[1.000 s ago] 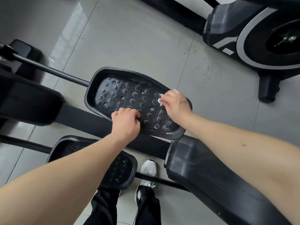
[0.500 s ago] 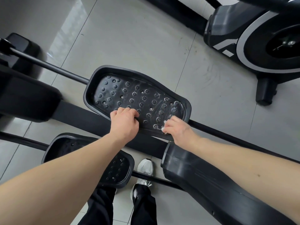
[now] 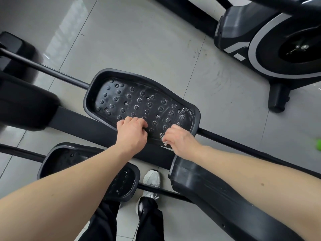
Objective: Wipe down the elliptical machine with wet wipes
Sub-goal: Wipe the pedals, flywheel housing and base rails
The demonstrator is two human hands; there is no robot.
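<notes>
Fingers of my right hand [image 3: 180,138] were curled round a small wad of white wet wipe [image 3: 164,142], of which only a scrap showed below the knuckles. The hand pressed that wad against the near rim of the far pedal [image 3: 139,101] of the elliptical machine [image 3: 22,105], close to the pedal's right-hand corner.

My left hand [image 3: 132,133] gripped the same near rim just beside it, fingers hooked over the edge onto the studded tread. The two hands were near each other but did not touch. Pale wet streaks showed on the right end of the tread.

That pedal sat on a broad black bar [image 3: 86,126] which ran from left to right beneath both hands. A second, nearer pedal [image 3: 125,181] lay lower down, partly hidden under my left forearm. Under my right forearm was a glossy black housing [image 3: 217,192] marked with smears.

Between the nearer pedal and the housing my white shoe [image 3: 152,177] stood on the grey tiled floor [image 3: 139,40], with my black trousers [image 3: 149,220] below it. Another machine [image 3: 286,49], with a silver ring round its wheel cover, stood well apart at the upper right. A green thing [image 3: 318,144] at the right edge was cut off too much to identify.
</notes>
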